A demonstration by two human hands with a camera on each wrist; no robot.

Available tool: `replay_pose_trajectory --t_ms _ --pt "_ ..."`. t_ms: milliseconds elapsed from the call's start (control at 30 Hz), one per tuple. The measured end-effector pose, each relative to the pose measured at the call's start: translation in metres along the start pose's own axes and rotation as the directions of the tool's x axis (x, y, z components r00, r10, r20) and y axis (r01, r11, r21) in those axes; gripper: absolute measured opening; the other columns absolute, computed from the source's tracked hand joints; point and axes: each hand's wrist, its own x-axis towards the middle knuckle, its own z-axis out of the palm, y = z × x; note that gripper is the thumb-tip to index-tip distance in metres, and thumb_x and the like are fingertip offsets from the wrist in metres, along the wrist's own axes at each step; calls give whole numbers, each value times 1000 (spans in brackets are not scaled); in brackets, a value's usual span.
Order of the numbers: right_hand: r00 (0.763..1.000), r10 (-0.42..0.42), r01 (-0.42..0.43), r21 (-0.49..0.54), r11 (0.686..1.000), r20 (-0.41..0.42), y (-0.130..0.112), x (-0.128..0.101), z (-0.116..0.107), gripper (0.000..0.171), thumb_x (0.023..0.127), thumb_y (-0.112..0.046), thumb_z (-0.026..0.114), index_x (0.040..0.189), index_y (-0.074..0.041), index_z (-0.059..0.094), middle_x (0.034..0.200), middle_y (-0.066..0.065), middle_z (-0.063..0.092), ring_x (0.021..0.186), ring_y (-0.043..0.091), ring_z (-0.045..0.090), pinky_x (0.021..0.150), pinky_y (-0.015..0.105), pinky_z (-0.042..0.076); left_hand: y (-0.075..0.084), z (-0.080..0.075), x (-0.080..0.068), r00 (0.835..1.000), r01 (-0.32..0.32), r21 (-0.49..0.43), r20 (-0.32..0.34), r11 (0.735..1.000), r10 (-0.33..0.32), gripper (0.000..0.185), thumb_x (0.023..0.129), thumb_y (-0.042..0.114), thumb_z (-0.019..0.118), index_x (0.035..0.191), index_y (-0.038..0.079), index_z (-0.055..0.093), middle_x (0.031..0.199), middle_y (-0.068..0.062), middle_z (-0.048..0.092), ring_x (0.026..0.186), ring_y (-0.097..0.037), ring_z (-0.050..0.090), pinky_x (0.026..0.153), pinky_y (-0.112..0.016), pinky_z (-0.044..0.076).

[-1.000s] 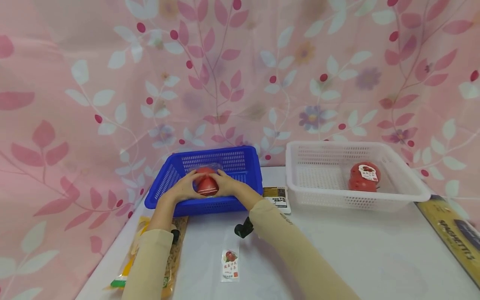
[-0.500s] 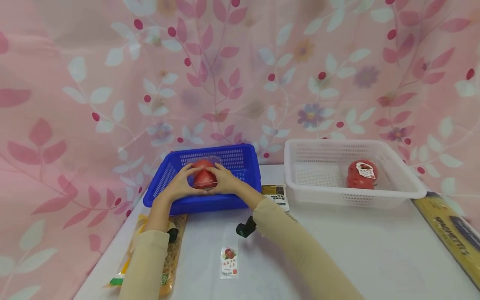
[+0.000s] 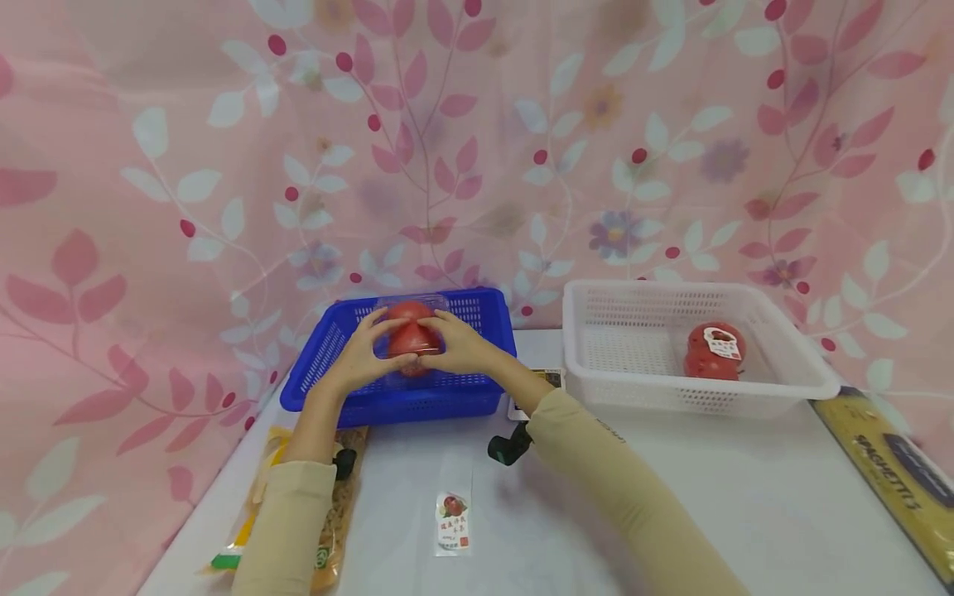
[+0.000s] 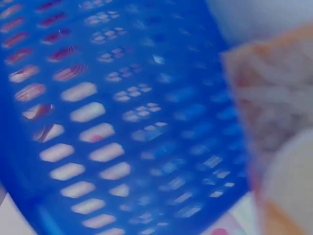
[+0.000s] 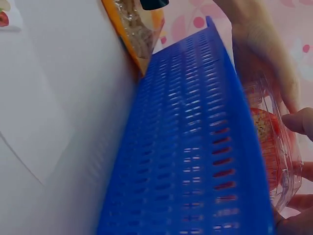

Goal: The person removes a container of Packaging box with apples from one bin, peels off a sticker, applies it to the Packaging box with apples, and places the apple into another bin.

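Both hands hold a clear plastic box of red fruit over the blue basket. My left hand grips its left side and my right hand its right side, with thumbs at the near side. In the right wrist view, the clear box shows beside the basket rim, with left hand at one end and right fingers at the other. Only perforated basket wall and part of a package appear close up in the left wrist view, where the left hand is out of frame.
A white basket holds another boxed red fruit at right. A yellow spaghetti pack lies at the right edge. Under the left forearm is a clear food bag. A fruit label lies in front, and a dark-printed packet between the baskets.
Both hands and the fruit box have risen slightly and moved farther back over the blue basket. The right forearm has shifted a little to the right.
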Motion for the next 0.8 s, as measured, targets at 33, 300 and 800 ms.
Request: replay_pose_trajectory --t_ms 33,300,800 --pt "1000 -7 7 1 1000 -13 -2 -2 -4 63 83 -33 66 136 -8 42 142 18 34 134 31 24 99 50 33 5 -1 0 1000 -16 0 -10 1000 16 66 77 46 69 133 17 48 148 -14 19 133 -41 16 92 -65 30" --pt "998 -20 20 -8 1000 -64 -11 -27 -31 65 82 -37 66 136 -11 42 144 19 30 133 34 25 97 55 32 43 -1 -1 991 -108 52 -69 993 111 61 78 43 69 129 15 52 145 -16 24 130 -43 22 96 -67 20" --pt "986 15 -19 -23 1000 -164 -15 -96 -65 59 83 -38 64 132 -11 48 141 20 35 128 36 34 89 55 41 106 23 -15 951 -298 124 -44 946 305 51 82 33 68 127 13 54 139 -17 34 125 -39 32 91 -57 39"
